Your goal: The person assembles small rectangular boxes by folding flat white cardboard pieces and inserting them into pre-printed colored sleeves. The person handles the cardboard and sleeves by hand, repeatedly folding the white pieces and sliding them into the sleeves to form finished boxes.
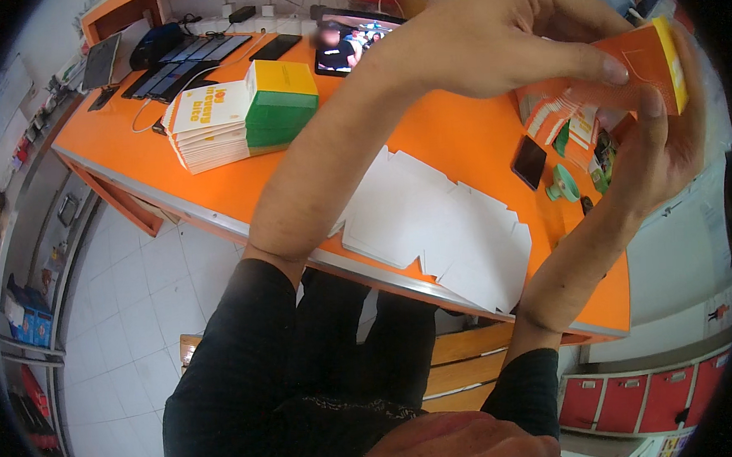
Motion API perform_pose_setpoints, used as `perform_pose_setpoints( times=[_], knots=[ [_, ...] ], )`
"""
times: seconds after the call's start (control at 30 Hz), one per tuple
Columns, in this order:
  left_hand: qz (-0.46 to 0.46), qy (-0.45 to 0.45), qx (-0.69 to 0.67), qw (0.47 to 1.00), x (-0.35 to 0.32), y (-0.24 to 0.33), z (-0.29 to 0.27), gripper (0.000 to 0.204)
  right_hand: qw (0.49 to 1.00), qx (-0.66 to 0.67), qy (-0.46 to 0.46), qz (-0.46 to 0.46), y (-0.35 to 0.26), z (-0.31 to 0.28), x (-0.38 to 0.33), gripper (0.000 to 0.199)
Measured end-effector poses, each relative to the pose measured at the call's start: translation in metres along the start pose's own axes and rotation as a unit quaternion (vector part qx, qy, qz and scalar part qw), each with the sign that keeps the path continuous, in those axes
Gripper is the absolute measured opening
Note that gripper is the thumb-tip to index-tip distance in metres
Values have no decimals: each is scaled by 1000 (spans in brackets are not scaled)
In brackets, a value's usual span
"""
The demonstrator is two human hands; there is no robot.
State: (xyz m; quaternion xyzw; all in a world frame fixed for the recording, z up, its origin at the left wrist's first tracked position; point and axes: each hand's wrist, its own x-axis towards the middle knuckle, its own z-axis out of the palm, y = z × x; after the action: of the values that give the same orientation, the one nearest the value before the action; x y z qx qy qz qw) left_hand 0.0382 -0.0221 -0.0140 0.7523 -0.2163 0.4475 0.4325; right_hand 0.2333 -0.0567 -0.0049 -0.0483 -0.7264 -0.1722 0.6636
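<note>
Above the orange table (pixel 452 133), both hands hold one small orange box with a yellow end (pixel 651 64), raised close to the camera at the upper right. Left hand (pixel 497 35): reaches across from above, thumb and fingers pinched on the box's upper left edge. Right hand (pixel 668 142): comes up from below, fingers closed around the box's lower and right side. Below the forearms, flat white cardboard sheets (pixel 440 220) lie spread near the table's front edge. At upper left, a stack of white and orange flat cartons (pixel 207 125) touches a pile of yellow and green cartons (pixel 281 100). Near the right hand lie a fanned heap of orange cartons (pixel 555 115), a dark phone (pixel 529 161) and a green tape holder (pixel 562 187). A tablet (pixel 356 39) stands at the back.
</note>
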Motion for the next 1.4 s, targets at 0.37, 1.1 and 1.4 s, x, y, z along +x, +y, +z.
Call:
perform_pose_setpoints(
  times=[0.37, 1.1, 1.4],
  knots=[
    [55, 184, 98, 977, -1, 8, 3, 39, 990, 132, -34, -22, 8, 21, -10, 84],
    [121, 234, 132, 956, 1, 17, 11, 39, 999, -23, -8, 42, -7, 21, 3, 80],
    [114, 231, 17, 966, 4, -3, 19, 35, 993, 109, 19, 38, 18, 14, -7, 50]
  ],
)
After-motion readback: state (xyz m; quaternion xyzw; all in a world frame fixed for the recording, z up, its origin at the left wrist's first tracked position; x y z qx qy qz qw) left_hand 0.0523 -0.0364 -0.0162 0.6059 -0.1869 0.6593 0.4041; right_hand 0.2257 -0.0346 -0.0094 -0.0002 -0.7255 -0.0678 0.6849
